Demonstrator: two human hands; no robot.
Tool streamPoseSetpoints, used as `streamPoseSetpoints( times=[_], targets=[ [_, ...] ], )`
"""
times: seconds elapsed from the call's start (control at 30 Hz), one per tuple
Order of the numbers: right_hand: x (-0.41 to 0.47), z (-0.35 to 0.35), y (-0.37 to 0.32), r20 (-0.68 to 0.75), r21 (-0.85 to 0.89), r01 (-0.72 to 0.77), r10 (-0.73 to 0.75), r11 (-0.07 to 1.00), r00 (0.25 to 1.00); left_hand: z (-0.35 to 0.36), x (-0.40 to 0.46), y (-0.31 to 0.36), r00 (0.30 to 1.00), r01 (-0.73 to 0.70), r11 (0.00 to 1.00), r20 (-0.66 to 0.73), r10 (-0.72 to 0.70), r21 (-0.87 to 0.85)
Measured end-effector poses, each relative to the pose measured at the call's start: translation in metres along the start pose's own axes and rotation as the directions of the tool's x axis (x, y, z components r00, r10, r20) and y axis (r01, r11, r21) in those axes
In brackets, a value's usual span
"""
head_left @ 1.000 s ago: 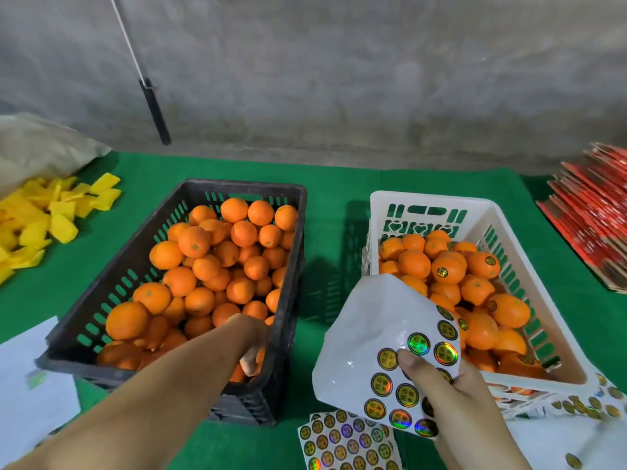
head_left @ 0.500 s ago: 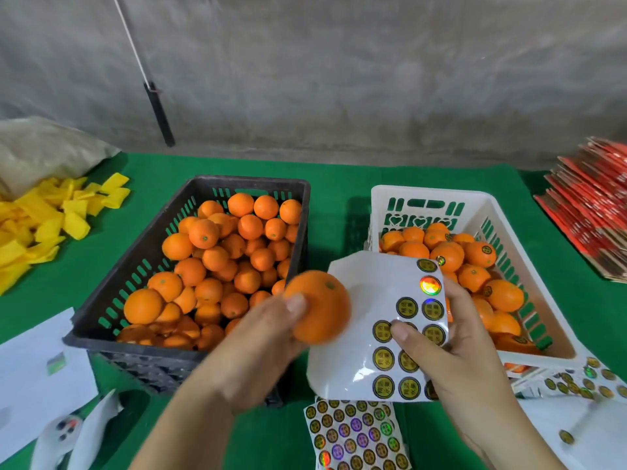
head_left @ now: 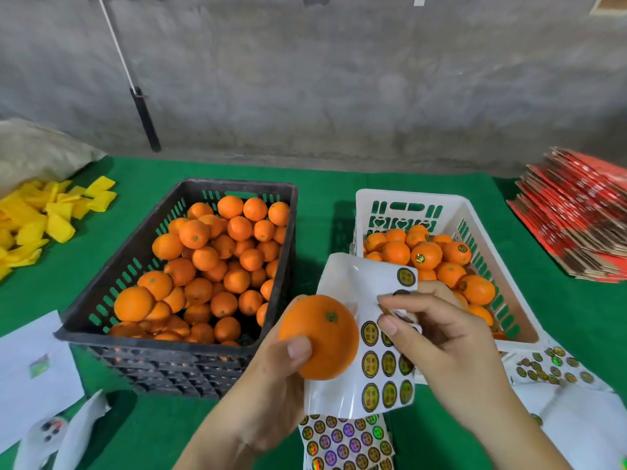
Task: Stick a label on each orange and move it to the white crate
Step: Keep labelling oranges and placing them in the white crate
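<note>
Holding one orange (head_left: 319,335) with thumb on its near face and stem up, the left hand (head_left: 271,378) keeps it against the left edge of a label sheet (head_left: 359,385). The right hand (head_left: 437,337) pinches at that sheet, thumb and forefinger closed on what looks like a peeling label (head_left: 395,313); the sticker itself is too small to confirm. To do this well, the person would likely lift the label clean off, then press it flat on the bare skin facing up, smoothing from the middle. The white crate (head_left: 475,215) sits at two o'clock from the orange, its near rim hidden behind the sheet and the right hand. The black crate (head_left: 281,232) stands at ten o'clock, with a green gap between them.
</note>
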State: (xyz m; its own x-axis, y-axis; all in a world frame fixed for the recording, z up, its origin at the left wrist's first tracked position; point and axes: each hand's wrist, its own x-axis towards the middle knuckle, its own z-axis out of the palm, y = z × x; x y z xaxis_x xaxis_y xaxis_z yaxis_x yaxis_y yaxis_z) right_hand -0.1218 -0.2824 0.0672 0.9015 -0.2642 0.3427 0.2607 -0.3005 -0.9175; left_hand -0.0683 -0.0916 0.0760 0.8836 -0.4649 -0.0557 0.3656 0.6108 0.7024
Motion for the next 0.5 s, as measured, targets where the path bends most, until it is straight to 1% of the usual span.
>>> streamPoseSetpoints(
  times=[0.13,0.2,0.23,0.27,0.3,0.33,0.37,0.4,0.43,0.47,0.5],
  targets=[
    [0.000,-0.005,-0.008,0.027,0.041,-0.009,0.008,0.999,1.000,-0.005,-0.004,-0.001,0.998,-0.021,0.999,0.054,0.018,0.038],
    [0.000,-0.007,-0.009,0.022,0.083,-0.033,0.031,0.996,0.999,-0.008,-0.004,0.002,0.990,-0.042,0.994,0.135,0.028,0.101],
    [0.000,-0.008,-0.009,-0.013,0.102,-0.057,0.058,0.993,0.998,-0.010,-0.004,0.001,0.984,-0.067,0.981,0.176,0.035,0.181],
    [0.001,-0.009,-0.009,-0.079,0.095,-0.075,0.083,0.993,0.993,-0.010,-0.003,0.001,0.980,-0.084,0.965,0.196,0.035,0.247],
    [0.002,-0.010,-0.008,-0.175,0.042,-0.083,0.089,0.996,0.980,-0.013,-0.003,0.001,0.982,-0.074,0.950,0.186,0.017,0.304],
    [0.003,-0.012,-0.008,-0.283,-0.041,-0.081,0.066,0.996,0.957,-0.013,-0.004,0.002,0.986,-0.035,0.940,0.166,-0.023,0.339],
    [0.003,-0.012,-0.011,-0.378,-0.126,-0.055,0.004,0.991,0.926,-0.016,-0.005,0.001,0.990,-0.039,0.912,0.140,-0.020,0.409],
    [0.002,-0.013,-0.016,-0.430,-0.193,0.004,-0.089,0.981,0.898,-0.017,-0.007,0.001,0.991,-0.052,0.874,0.133,-0.015,0.483],
    [0.000,-0.012,-0.023,-0.421,-0.242,0.091,-0.189,0.966,0.887,-0.017,-0.009,0.000,0.989,-0.069,0.825,0.149,-0.018,0.561],
    [-0.002,-0.010,-0.029,-0.361,-0.304,0.191,-0.299,0.933,0.883,-0.017,-0.010,-0.002,0.983,-0.093,0.778,0.181,-0.026,0.621],
    [-0.005,-0.006,-0.034,-0.257,-0.373,0.298,-0.406,0.879,0.877,-0.017,-0.010,-0.004,0.978,-0.121,0.732,0.208,-0.029,0.670]
  ],
)
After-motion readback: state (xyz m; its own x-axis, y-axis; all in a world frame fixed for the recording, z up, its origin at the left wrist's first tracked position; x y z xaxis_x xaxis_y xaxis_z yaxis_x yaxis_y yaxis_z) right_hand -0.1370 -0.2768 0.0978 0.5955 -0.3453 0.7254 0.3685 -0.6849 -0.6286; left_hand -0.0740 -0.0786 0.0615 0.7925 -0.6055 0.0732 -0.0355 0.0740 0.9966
